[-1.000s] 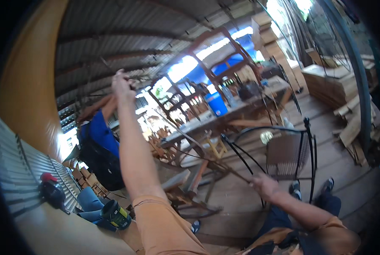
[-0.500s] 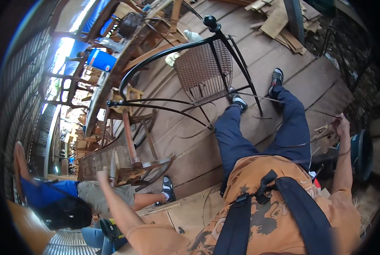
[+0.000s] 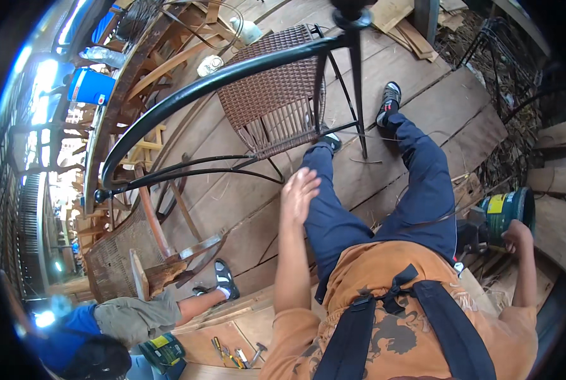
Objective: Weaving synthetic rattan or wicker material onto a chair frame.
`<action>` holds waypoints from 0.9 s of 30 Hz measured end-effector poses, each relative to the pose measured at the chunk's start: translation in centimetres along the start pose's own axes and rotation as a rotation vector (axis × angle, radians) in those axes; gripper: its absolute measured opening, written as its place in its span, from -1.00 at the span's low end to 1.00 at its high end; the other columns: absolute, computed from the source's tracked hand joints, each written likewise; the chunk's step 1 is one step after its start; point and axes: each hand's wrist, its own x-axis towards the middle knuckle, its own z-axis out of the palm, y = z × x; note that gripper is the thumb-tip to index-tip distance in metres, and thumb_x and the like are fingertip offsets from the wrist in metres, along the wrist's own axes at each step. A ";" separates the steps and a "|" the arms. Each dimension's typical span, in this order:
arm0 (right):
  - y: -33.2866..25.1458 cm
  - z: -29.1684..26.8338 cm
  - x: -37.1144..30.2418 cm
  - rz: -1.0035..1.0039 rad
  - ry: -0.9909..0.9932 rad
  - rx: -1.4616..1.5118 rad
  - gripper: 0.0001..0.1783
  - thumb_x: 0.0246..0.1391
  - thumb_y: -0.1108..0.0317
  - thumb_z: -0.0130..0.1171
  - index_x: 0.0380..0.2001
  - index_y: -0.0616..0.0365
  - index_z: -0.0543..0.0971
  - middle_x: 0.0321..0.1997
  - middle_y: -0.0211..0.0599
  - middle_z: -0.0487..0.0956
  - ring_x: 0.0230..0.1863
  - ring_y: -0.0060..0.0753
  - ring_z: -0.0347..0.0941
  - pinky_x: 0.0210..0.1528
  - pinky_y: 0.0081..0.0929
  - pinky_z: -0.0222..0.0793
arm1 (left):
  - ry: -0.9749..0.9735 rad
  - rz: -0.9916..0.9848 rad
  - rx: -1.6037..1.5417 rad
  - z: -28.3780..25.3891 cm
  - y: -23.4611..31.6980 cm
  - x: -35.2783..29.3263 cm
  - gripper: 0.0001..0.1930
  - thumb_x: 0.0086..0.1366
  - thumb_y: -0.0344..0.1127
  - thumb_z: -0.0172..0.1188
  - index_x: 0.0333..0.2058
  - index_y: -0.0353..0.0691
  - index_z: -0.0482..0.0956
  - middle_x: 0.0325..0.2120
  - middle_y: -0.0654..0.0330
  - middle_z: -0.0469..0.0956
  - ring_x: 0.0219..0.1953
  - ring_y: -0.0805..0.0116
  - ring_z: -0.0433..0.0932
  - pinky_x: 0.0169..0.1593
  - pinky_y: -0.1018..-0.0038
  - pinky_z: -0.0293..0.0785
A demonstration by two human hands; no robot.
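Note:
In front of me stands a black metal chair frame (image 3: 188,79) with ball ends and a brown woven seat (image 3: 267,79). The weave is tight at the far part; nearer my feet, open gaps show between the strands. My left hand (image 3: 300,193) is raised above my left thigh, fingers stretched out, holding nothing visible. Off to the right, my right hand (image 3: 517,237) is curled closed beside a green bucket (image 3: 500,214); whatever is in it is hidden. A thin brown strand (image 3: 432,223) crosses my right thigh.
Another person's leg (image 3: 194,308) shows at lower left, by a wooden rocking chair (image 3: 121,263). Hand tools (image 3: 232,354) lie on a board. Wood scraps (image 3: 410,35) sit at the far right. A blue cooler (image 3: 91,86) stands at left.
My left hand has come in from the far left to above my thigh. My right hand has moved lower, toward the bucket. The view has shifted, bringing the chair frame closer.

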 end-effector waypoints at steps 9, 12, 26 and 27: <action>-29.0 -9.0 -3.1 -1.012 0.498 0.818 -0.66 0.12 0.20 0.00 -0.24 0.31 0.47 -0.38 -0.34 0.49 -0.33 -0.58 0.39 -0.31 -0.61 0.31 | -0.147 0.019 -0.972 4.7 -4.3 11.6 -0.73 0.11 -0.25 -0.01 -0.22 -0.22 0.44 -0.19 0.17 0.49 -0.03 0.15 0.38 -0.02 0.11 0.22; -40.2 -10.0 -4.1 -1.135 0.186 1.317 -0.65 0.11 0.14 -0.02 -0.23 0.20 0.50 -0.35 -0.38 0.51 -0.36 -0.58 0.39 -0.24 -0.59 0.30 | -0.043 -0.034 -0.974 6.5 -3.7 12.4 -0.70 0.13 -0.23 -0.04 -0.21 -0.27 0.42 -0.23 0.09 0.50 -0.08 0.11 0.44 -0.06 0.12 0.30; -46.1 -2.3 -3.3 -1.122 -0.571 0.910 -0.79 0.03 0.25 0.04 -0.42 0.19 0.50 -0.57 -0.51 0.43 -0.54 -0.68 0.30 -0.56 -0.68 0.21 | 0.144 -0.090 -0.497 3.8 -4.1 5.1 -0.62 0.25 0.04 -0.06 -0.38 -0.20 0.48 -0.45 0.09 0.57 -0.37 0.34 0.56 -0.54 0.49 0.39; -46.5 -1.2 -1.5 -1.097 -0.522 0.860 -0.80 0.01 0.28 0.05 -0.42 0.20 0.49 -0.57 -0.51 0.43 -0.54 -0.68 0.30 -0.55 -0.68 0.21 | 0.214 -0.142 -0.470 3.0 -4.9 5.2 -0.62 0.23 0.05 -0.03 -0.39 -0.20 0.49 -0.47 0.08 0.57 -0.41 0.34 0.55 -0.55 0.50 0.37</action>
